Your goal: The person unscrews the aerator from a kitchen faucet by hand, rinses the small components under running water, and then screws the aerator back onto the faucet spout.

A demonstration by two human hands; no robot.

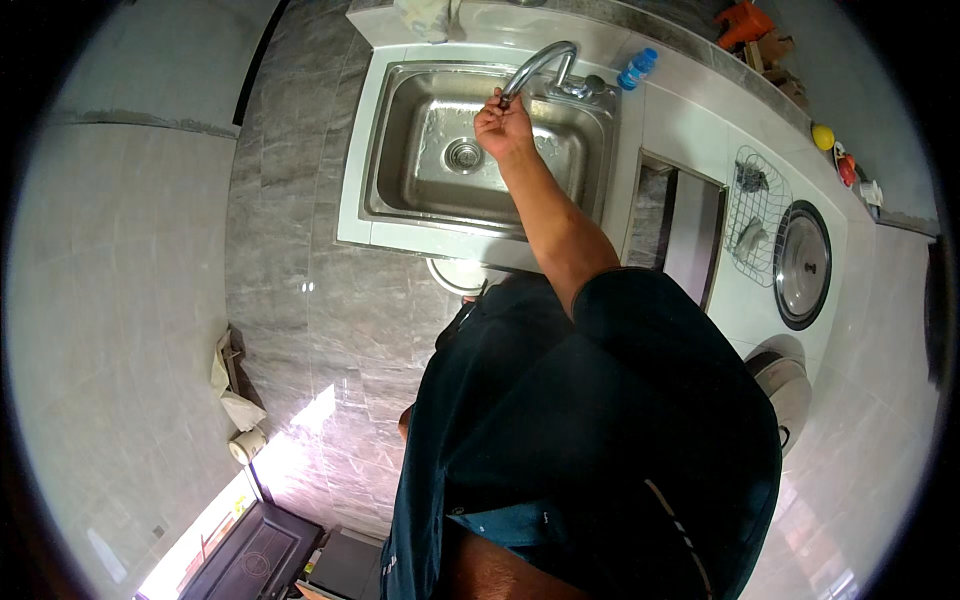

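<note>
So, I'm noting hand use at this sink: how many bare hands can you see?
1: the right hand, at the spout end of the faucet, over the sink. The left hand does not show; it may be hidden by the dark shirt.

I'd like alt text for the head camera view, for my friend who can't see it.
A person's right hand is at the mouth of a curved chrome tap above a rectangular stainless-steel sink. A small blue plastic bottle is beside the tap; farther right on the white counter are a silver wire rack and a round, dark-rimmed lid.
</note>
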